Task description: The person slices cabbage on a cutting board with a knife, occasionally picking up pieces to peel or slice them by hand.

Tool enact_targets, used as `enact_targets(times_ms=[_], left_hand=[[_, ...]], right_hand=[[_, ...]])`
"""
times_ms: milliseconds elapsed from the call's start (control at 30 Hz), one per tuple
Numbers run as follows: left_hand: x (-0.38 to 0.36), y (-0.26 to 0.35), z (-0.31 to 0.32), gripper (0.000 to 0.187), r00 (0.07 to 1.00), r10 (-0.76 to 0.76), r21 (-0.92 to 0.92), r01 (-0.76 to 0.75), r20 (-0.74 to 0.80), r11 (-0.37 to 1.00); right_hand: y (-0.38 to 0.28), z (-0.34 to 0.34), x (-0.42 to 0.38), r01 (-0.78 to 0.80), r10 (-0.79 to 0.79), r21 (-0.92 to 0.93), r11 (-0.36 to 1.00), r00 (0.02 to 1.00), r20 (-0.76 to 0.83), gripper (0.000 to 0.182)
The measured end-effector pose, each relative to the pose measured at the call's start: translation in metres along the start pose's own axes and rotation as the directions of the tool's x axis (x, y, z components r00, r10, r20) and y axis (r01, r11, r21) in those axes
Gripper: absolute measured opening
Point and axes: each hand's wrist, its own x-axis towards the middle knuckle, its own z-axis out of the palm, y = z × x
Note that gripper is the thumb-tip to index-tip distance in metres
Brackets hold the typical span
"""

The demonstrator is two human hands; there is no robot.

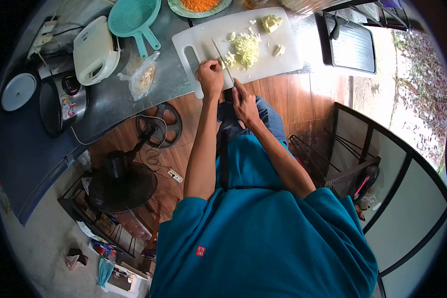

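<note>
My right hand (246,103) is wrapped round the handle of a kitchen knife (222,57), its blade slanting up and left across the white cutting board (288,57). Just left of the blade, my left hand (210,75) has its fingers curled on a small piece of pale cabbage (223,63), mostly hidden by the fingertips. Right of the blade lies a heap of shredded cabbage (247,49). A larger cabbage chunk (271,23) sits at the board's far edge, and a smaller piece (279,50) rests nearer to me.
Beyond the board is a plate of shredded carrot (199,5). To the left are a turquoise strainer (134,19), a plastic bag (143,79) and a white sandwich maker (97,49). A black grill pan (351,45) stands to the right. A fan (123,186) stands below the counter.
</note>
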Motion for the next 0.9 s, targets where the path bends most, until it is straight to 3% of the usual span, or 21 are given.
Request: enact_targets(times_ms=[167, 233, 267, 367, 433, 533, 700, 767, 833, 900], left_hand=[[-0.004, 0.002, 0.002, 0.009, 0.999, -0.039, -0.025, 0.039, 0.011, 0.999], [-0.001, 0.0, 0.003, 0.008, 1.0, 0.008, -0.027, -0.009, -0.022, 1.0], [-0.002, -0.001, 0.003, 0.008, 1.0, 0.012, -0.023, -0.012, -0.02, 1.0], [-0.004, 0.005, 0.006, 0.008, 0.999, -0.006, -0.081, 0.003, -0.036, 0.997], [-0.006, 0.005, 0.005, 0.007, 0.998, -0.057, -0.091, 0.056, -0.01, 0.994], [-0.008, 0.006, 0.005, 0.009, 0.997, 0.047, 0.067, -0.043, -0.058, 0.997], [-0.011, 0.001, 0.01, 0.01, 0.998, 0.018, -0.049, -0.021, -0.065, 0.999], [-0.012, -0.002, 0.007, 0.011, 0.999, -0.021, -0.093, 0.017, -0.035, 0.996], [-0.013, -0.004, 0.011, 0.01, 0.998, 0.001, 0.023, 0.0, -0.056, 1.0], [-0.015, -0.005, 0.013, 0.011, 0.994, 0.028, 0.017, -0.026, -0.107, 1.0]], right_hand=[[0.007, 0.007, -0.002, -0.041, 0.042, -0.021, 0.999, 0.998, 0.043, 0.038], [0.011, 0.014, 0.003, 0.116, -0.112, 0.055, 0.992, 0.991, -0.076, 0.037], [0.014, 0.015, 0.004, 0.116, -0.111, 0.059, 0.992, 0.991, -0.078, 0.037], [0.012, 0.005, 0.015, -0.006, 0.009, -0.063, 0.998, 0.999, 0.039, 0.036], [0.01, 0.008, 0.021, -0.063, 0.092, -0.258, 0.964, 0.99, 0.103, 0.035], [0.009, -0.007, 0.017, -0.04, 0.072, -0.233, 0.972, 0.989, 0.129, 0.036], [0.018, -0.008, 0.013, 0.057, -0.057, -0.034, 0.998, 0.998, 0.013, 0.037], [0.007, -0.011, 0.013, -0.043, 0.042, 0.053, 0.998, 0.999, 0.019, 0.038], [0.002, -0.012, 0.013, 0.001, -0.001, 0.014, 1.0, 1.0, 0.028, 0.038], [0.001, -0.012, 0.008, 0.03, -0.029, -0.029, 0.999, 0.999, 0.037, 0.037]])
